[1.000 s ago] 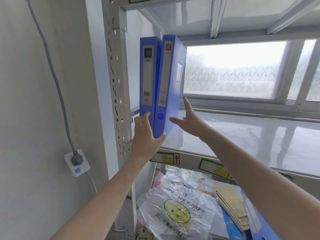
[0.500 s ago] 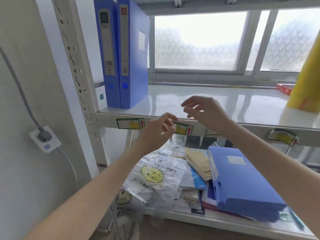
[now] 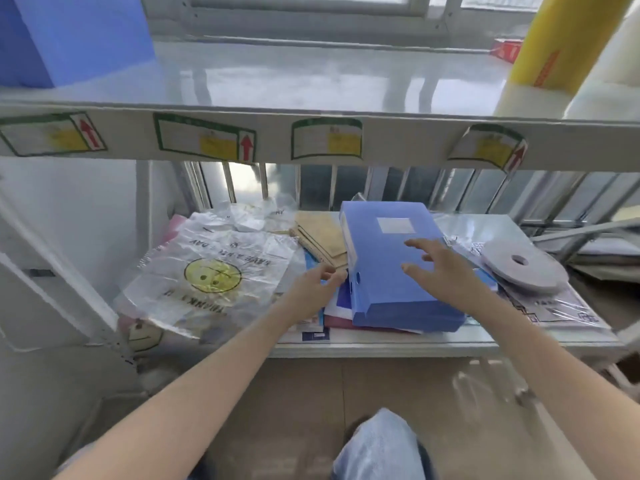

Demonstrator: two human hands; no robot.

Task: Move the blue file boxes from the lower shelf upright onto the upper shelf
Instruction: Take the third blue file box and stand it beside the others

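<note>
A blue file box [image 3: 388, 268] lies flat on a stack of papers on the lower shelf [image 3: 398, 342]. My right hand [image 3: 443, 271] hovers over its top face, fingers spread, holding nothing. My left hand [image 3: 313, 289] is at the box's left spine edge, fingers loosely curled, gripping nothing. Blue file boxes [image 3: 69, 36] stand upright at the far left of the upper shelf [image 3: 311, 84]; only their lower parts show.
A clear smiley-face plastic bag [image 3: 211, 275] lies left of the box, with brown envelopes [image 3: 323, 237] behind it. A grey tape roll [image 3: 523, 268] sits to the right. A yellow roll [image 3: 550, 43] stands at the upper shelf's right end. Window bars run behind the lower shelf.
Both hands have let go of the upright boxes and dropped from the upper shelf to the flat box on the lower shelf. The view has tilted downward.
</note>
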